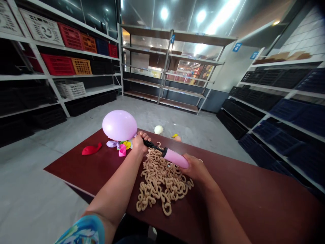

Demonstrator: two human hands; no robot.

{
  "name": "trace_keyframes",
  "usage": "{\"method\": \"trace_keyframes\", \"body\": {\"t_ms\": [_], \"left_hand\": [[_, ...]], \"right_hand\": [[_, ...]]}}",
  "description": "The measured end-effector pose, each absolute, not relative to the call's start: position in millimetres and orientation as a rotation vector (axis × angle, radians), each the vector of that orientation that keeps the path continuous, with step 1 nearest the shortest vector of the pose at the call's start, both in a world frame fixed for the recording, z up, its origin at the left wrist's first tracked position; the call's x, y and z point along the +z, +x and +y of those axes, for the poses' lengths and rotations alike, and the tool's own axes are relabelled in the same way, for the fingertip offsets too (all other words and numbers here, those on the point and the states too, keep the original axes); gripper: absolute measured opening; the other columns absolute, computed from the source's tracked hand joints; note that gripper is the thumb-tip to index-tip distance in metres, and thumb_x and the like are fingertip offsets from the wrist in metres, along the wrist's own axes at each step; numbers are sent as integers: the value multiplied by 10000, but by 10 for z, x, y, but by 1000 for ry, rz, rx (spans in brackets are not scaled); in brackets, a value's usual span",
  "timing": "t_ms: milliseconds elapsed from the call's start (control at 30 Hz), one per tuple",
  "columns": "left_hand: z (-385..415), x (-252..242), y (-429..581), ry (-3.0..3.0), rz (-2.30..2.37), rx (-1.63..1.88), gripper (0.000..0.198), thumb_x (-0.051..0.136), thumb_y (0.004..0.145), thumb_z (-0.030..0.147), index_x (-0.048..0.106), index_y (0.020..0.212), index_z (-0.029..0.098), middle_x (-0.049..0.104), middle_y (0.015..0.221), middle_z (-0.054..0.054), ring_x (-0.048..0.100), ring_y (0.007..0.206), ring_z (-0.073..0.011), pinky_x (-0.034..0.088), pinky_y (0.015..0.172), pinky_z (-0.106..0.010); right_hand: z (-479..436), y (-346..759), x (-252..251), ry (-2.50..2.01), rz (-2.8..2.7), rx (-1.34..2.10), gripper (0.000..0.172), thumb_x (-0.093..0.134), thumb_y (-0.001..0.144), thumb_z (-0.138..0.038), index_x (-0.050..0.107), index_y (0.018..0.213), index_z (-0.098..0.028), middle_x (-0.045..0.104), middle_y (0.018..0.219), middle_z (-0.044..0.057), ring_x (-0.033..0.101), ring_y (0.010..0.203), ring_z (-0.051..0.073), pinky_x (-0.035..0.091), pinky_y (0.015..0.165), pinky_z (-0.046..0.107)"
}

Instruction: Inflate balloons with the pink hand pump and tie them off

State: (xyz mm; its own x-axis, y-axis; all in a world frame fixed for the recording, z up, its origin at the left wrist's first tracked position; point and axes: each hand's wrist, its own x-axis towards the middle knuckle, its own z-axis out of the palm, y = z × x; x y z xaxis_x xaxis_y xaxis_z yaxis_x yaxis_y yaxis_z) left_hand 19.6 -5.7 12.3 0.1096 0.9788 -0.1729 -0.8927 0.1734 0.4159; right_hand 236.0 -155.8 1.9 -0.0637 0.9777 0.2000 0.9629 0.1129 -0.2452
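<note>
A lilac balloon (119,124), blown up large, is at the far left of the table. My left hand (138,143) is closed around its neck and the black end of a balloon pump (175,158). My right hand (195,167) grips the far end of the pump's pink barrel; the black rod shows between my hands. Below the pump lies a tangled heap of beige cord (162,184). Left of my left hand are a limp red balloon (91,149), a limp pink balloon (122,150), a yellow one (127,145) and a pale purple one (111,144).
The dark red table (243,189) spans the front. Beyond its far edge are a pale round balloon (158,129) and a small yellow piece (174,135). Shelving with red crates (58,64) stands left, racks (166,73) behind, and dark crates (264,135) right.
</note>
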Motion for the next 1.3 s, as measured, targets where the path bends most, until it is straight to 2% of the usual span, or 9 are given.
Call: {"method": "trace_keyframes", "body": {"t_ms": [267, 367, 633, 767, 1000, 1133, 1300], "left_hand": [[88, 115, -43, 195, 432, 1474, 181, 336, 692, 25, 296, 618, 185, 244, 503, 63, 275, 356, -62, 241, 392, -205], [35, 109, 36, 212, 402, 1475, 186, 352, 682, 17, 296, 625, 184, 243, 505, 65, 277, 362, -57, 235, 397, -195], [-212, 100, 367, 240, 411, 1346, 214, 339, 649, -12, 265, 616, 186, 235, 494, 59, 275, 361, -65, 251, 405, -205], [-260, 108, 421, 284, 403, 1319, 223, 337, 642, -14, 247, 607, 186, 230, 494, 56, 278, 363, -68, 260, 407, -213], [-44, 137, 152, 253, 399, 1382, 224, 336, 640, -23, 264, 619, 187, 222, 498, 63, 259, 355, -63, 230, 395, -206], [61, 124, 9, 222, 382, 1434, 224, 342, 662, -13, 256, 618, 188, 200, 500, 67, 238, 350, -60, 220, 390, -201], [26, 114, 43, 212, 378, 1432, 210, 331, 681, -2, 259, 617, 184, 209, 504, 63, 254, 360, -57, 232, 398, -195]], "right_hand": [[-1630, 2711, -26, -1995, -2040, 107, 217, 594, 637, -308, 555, 838, -237, 624, 797, -9, 550, 719, 158, 325, 608, 245], [-1625, 2647, -22, -2021, -2061, 20, 197, 597, 647, -342, 534, 803, -239, 620, 777, -14, 550, 707, 159, 314, 600, 248], [-1576, 2315, -23, -1965, -2151, -133, 268, 605, 665, -381, 527, 867, -223, 620, 791, 24, 555, 742, 190, 317, 635, 275], [-1556, 2251, -35, -1928, -2148, -54, 307, 615, 665, -394, 529, 897, -212, 622, 808, 39, 552, 750, 193, 327, 651, 276], [-1556, 2392, -6, -1882, -2087, 137, 205, 600, 650, -311, 543, 826, -221, 608, 760, -6, 537, 688, 149, 334, 606, 247], [-1601, 2604, -22, -1913, -2041, 229, 236, 606, 637, -341, 559, 843, -234, 618, 769, -12, 543, 686, 155, 345, 603, 252], [-1650, 2703, -2, -1997, -2033, 213, 233, 608, 641, -346, 562, 843, -241, 629, 782, -11, 550, 691, 155, 325, 585, 246]]}}
